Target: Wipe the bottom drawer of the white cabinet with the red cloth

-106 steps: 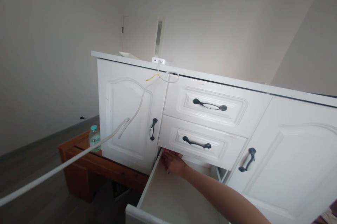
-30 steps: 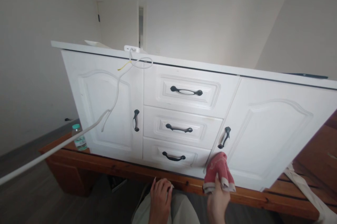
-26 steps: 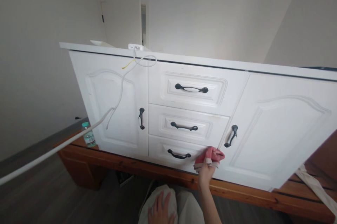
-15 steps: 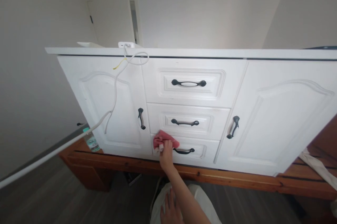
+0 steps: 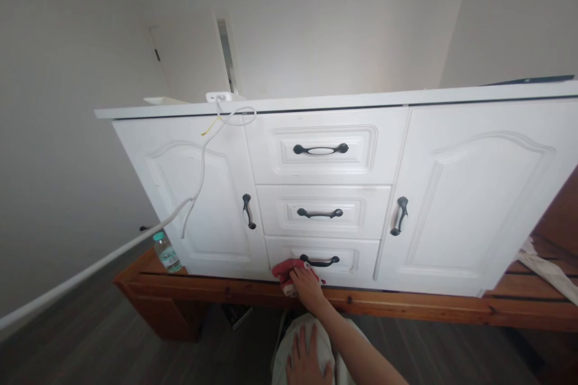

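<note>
My right hand (image 5: 308,284) is closed around the red cloth (image 5: 285,269), pressing it to the bottom drawer's (image 5: 356,259) low left corner. The drawer runs off rightward from there. My left hand (image 5: 307,363) lies flat on my knee, nearer me.

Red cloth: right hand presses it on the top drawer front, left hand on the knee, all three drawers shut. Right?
Not quite. The head view shows the right hand pressing the red cloth on the bottom drawer, at its lower left edge, not the top one. The left hand does rest on the knee, and all three drawers are shut.
</note>
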`<state>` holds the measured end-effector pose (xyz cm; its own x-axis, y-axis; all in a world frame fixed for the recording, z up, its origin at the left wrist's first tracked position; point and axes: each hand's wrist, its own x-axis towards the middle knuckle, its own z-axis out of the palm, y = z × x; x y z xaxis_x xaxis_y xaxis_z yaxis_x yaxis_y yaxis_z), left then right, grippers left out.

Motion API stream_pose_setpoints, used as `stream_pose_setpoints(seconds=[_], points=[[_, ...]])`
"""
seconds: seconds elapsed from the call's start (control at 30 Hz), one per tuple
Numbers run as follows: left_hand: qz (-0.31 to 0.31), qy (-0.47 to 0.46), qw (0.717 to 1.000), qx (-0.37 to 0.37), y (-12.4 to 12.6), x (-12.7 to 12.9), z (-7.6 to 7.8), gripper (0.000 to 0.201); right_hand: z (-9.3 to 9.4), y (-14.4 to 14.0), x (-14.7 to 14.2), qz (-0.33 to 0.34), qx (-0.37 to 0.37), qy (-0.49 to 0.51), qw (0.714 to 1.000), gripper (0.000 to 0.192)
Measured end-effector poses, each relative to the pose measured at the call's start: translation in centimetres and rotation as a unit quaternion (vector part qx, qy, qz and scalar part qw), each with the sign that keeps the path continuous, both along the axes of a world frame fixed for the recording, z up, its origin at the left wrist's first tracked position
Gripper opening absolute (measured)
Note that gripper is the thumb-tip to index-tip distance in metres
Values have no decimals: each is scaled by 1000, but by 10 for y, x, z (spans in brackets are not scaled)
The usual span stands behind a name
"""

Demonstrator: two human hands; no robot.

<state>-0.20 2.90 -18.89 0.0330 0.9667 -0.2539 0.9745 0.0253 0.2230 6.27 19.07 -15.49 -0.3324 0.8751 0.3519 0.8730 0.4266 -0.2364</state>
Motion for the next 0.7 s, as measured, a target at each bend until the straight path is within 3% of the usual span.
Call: stream_pose_setpoints(seconds=[0.3, 0.4, 0.57, 0.7], points=[[-8, 12, 1000, 25, -12, 1, 29, 76, -7, -65, 184, -95, 4, -59, 994, 42], [-12, 8, 1000, 19, -14, 4, 36, 75, -4, -83, 228, -129, 20, -59, 990, 41], [-19, 16, 999, 47, -16, 11, 26, 75, 8, -90, 236, -138, 44, -26, 989, 40], [-16, 26, 997, 72, -17, 14, 20, 75, 39, -78, 220, -130, 68, 27, 989, 40]])
